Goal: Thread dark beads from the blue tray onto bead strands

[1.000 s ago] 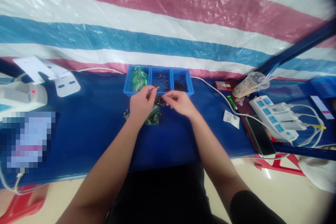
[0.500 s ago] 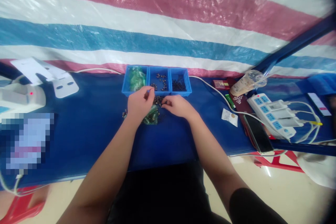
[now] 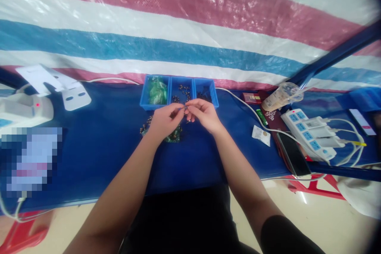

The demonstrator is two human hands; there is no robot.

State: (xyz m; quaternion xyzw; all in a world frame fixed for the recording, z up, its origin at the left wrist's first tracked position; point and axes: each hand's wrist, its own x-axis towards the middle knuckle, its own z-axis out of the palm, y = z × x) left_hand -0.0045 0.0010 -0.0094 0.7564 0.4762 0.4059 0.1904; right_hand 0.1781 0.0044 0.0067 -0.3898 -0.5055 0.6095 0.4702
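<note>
My left hand [image 3: 164,120] and my right hand [image 3: 202,115] meet fingertip to fingertip above the blue table [image 3: 98,143], just in front of a blue three-part tray [image 3: 179,91]. Both pinch a small metal part [image 3: 184,108] between them, too small to name. The tray holds green pieces [image 3: 157,91] on the left, small dark parts [image 3: 183,91] in the middle and black parts [image 3: 204,96] on the right. Under my left hand lie a green piece [image 3: 174,136] and loose small parts [image 3: 145,126] on the table.
A white device [image 3: 22,109] and white holders [image 3: 56,83] stand at the left. At the right are a white power strip [image 3: 309,133] with plugs and cables, a phone [image 3: 293,152], a plastic cup [image 3: 282,96], a small packet [image 3: 261,135]. A striped tarp [image 3: 190,20] hangs behind.
Both hands have lifted off the pile of parts on the table and come together, fingertips now pinching a small part between them.
</note>
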